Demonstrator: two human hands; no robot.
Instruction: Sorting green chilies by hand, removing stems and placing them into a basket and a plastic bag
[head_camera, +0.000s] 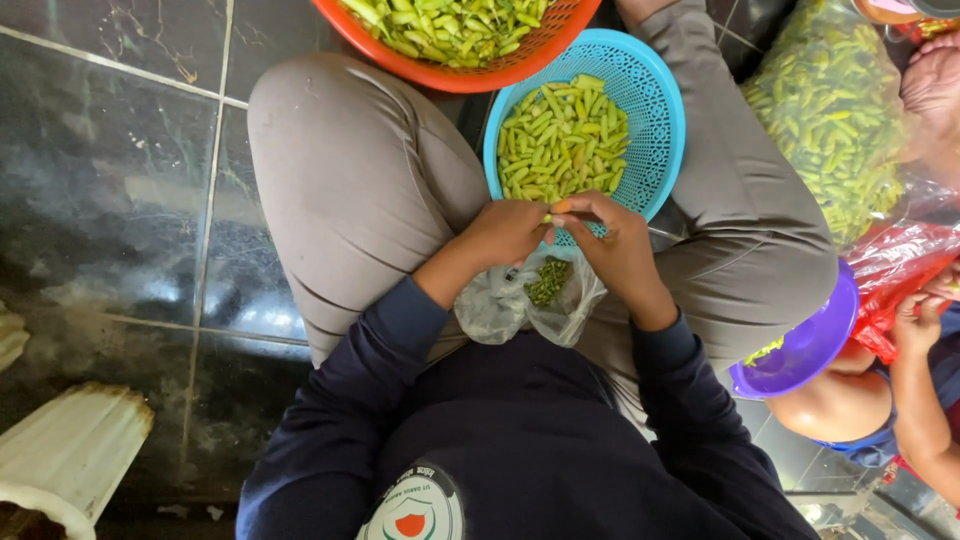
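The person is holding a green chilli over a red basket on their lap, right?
Not quite. The head view shows both hands holding the green chilli over a blue basket, not a red one. The orange basket sits further away.

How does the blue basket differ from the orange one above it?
The blue basket shows whole in view, while the orange basket is cut off by the top edge. The blue one lies between the person's knees, close to the hands; the orange one lies farther away and overlaps the blue rim. Both are round perforated plastic baskets holding green chilies.
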